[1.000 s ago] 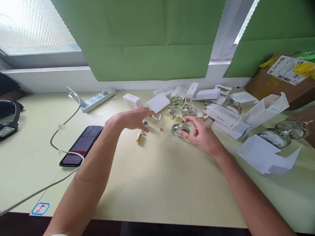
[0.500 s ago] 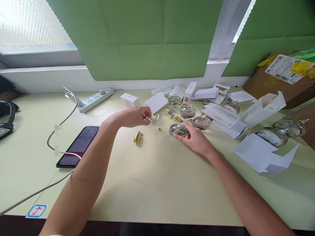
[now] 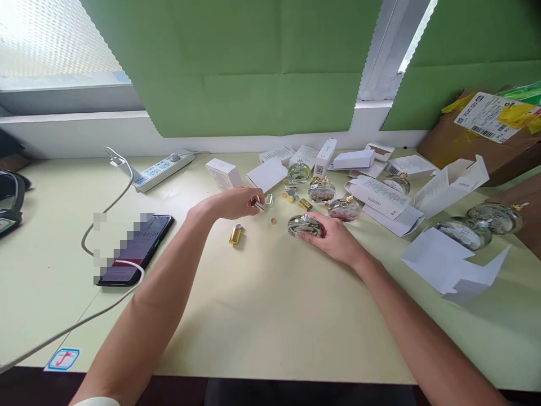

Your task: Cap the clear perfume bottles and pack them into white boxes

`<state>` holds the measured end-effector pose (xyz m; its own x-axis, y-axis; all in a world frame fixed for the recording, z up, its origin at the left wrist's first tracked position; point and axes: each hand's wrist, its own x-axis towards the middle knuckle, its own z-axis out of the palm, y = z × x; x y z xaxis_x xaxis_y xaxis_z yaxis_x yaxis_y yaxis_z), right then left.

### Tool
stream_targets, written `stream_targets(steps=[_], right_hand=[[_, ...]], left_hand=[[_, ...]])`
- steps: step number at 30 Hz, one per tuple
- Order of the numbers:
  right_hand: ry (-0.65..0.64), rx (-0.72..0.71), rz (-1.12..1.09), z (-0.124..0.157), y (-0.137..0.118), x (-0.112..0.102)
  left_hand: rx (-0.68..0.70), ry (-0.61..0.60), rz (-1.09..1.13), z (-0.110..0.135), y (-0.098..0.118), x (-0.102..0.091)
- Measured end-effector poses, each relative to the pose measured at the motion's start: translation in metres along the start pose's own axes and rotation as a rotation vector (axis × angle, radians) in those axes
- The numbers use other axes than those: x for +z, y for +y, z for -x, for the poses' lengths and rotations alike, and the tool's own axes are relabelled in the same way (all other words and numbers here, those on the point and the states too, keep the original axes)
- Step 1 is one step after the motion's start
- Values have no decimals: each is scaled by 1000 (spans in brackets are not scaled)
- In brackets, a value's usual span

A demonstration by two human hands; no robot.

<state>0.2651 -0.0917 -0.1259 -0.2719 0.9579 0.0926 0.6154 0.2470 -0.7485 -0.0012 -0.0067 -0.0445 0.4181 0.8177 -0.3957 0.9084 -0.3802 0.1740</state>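
My left hand is closed on a small silver cap, held by the fingertips just above the table. A clear cap-like cylinder stands right beside it. With my right hand I grip the side of a round glass perfume bottle with a silver top, which rests on the table. Nearer to me than the left hand lies a gold cap. Several small gold and silver caps and a copper-coloured disc lie between the hands. Other perfume bottles stand just beyond the right hand.
Opened white cartons and flaps spread over the right side, near a brown cardboard box. A white box stands behind my left hand. On the left are a phone, a white cable and a power strip.
My left hand has shifted a little to the right with the silver cap, closer to the clear cylinder. The right hand stays on the perfume bottle, almost still.
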Motion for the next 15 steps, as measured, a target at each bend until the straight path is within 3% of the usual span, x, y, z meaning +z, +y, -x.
stream_targets(steps=[4, 8, 11, 15], right_hand=[[5, -16, 9, 0, 1, 0], [-9, -9, -7, 0, 1, 0], [-10, -3, -8, 0, 1, 0], [-16, 11, -10, 0, 1, -1]], left_hand=[[-61, 2, -25, -1, -12, 2], [-183, 48, -91, 11, -9, -6], [-293, -49, -127, 16, -5, -8], [-328, -163, -123, 11, -7, 1]])
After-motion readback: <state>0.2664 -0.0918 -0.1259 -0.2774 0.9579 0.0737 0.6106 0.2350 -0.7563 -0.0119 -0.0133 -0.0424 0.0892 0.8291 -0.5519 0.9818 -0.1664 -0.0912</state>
